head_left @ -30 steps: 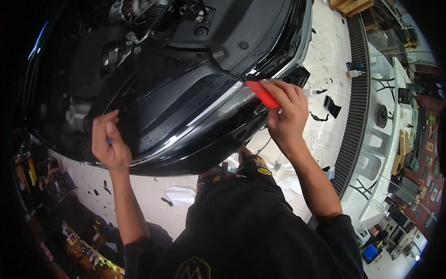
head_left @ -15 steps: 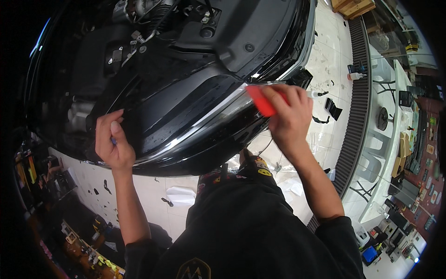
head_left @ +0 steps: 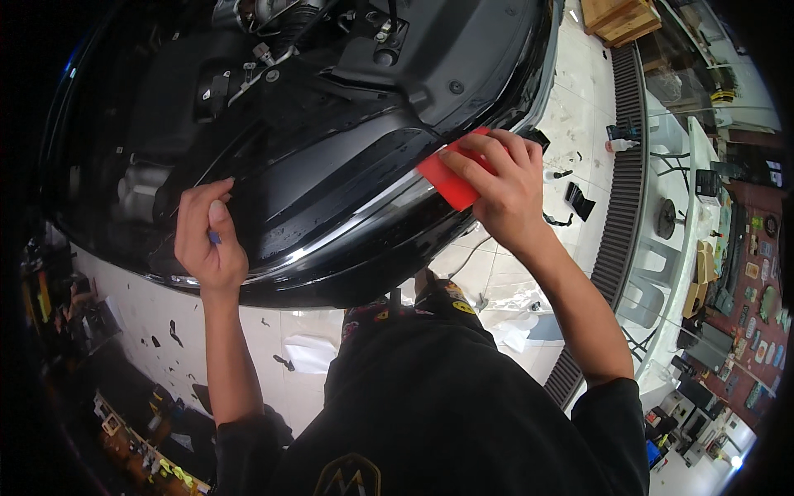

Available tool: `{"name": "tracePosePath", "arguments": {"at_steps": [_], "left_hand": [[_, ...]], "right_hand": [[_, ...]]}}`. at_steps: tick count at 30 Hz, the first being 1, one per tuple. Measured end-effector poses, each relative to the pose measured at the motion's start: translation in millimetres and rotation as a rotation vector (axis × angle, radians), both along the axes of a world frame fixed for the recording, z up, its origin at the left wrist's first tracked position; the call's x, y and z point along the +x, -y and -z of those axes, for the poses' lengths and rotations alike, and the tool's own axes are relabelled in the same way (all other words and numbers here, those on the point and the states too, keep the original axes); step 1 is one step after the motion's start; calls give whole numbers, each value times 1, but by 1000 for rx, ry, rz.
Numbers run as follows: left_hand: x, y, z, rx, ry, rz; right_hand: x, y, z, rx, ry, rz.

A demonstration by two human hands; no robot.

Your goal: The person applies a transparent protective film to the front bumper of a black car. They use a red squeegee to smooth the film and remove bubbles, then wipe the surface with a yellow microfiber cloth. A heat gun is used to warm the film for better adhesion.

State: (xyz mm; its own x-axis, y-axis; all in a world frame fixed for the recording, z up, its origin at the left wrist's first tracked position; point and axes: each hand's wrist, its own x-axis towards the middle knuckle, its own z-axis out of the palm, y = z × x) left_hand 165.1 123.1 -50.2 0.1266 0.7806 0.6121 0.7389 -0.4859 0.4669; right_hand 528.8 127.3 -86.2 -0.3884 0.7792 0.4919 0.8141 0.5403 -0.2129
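Where the near edge of the black car [head_left: 331, 169] curves, the right hand [head_left: 510, 197] is kept clasped on a red card [head_left: 449, 183] at that edge's right end; the card is now turned flatter than a moment ago, so more of its face seems to be brought to the bodywork; the left hand [head_left: 208, 240] is half-curled by the edge's left end, and whether anything is pinched cannot be told; no lettering can be read on the card
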Motion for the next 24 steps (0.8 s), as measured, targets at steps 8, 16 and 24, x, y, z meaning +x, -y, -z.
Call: {"name": "tracePosePath", "arguments": {"at_steps": [8,16,24], "left_hand": [[-4,3,1,10,44,24],[-7,4,-1,-3,48,52],[-4,2,-2,-20,21,70]], "right_hand": [[-3,14,5,49,-28,24],[14,10,-1,72,-6,164],[-28,44,-4,-106,-167,340]]}}
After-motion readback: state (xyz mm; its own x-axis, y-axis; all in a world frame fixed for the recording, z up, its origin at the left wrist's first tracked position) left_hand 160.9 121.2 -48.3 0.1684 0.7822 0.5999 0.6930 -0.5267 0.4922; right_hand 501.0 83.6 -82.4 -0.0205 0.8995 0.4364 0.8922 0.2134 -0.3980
